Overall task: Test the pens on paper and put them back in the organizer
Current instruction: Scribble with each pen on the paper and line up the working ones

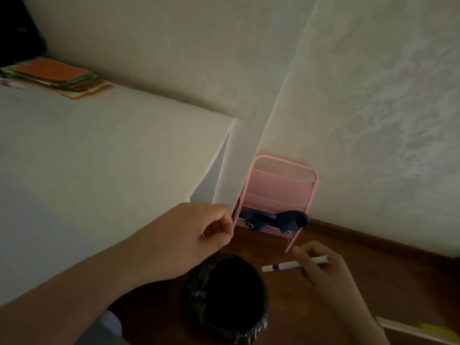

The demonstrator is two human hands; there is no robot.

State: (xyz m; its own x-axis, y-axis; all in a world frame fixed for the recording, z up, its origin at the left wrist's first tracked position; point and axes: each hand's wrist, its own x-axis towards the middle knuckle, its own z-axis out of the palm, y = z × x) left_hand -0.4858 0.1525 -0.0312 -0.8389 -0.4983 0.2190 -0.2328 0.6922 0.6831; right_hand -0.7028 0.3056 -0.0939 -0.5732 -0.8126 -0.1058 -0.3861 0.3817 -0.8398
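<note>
The right hand (pixel 321 267) pinches a white pen (pixel 293 265) mid-barrel, level above the wooden floor (pixel 373 257). The left hand (pixel 179 235) hangs curled, apparently holding nothing. The pen looks light, rigid and smooth, so a grip nearer the tip should suit writing.

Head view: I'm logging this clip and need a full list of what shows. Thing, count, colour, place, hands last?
Pen: one, white with blue band, in the right hand.
Bin: one, black liner, on the floor below the hands.
Rack: one, pink, against the wall.
Shoes: two, dark blue, on the rack.
Papers: one stack, orange and green, far left of the desk.
Left hand: fingers curled; what it pinches is unclear.
Right hand: grip on the pen.
</note>
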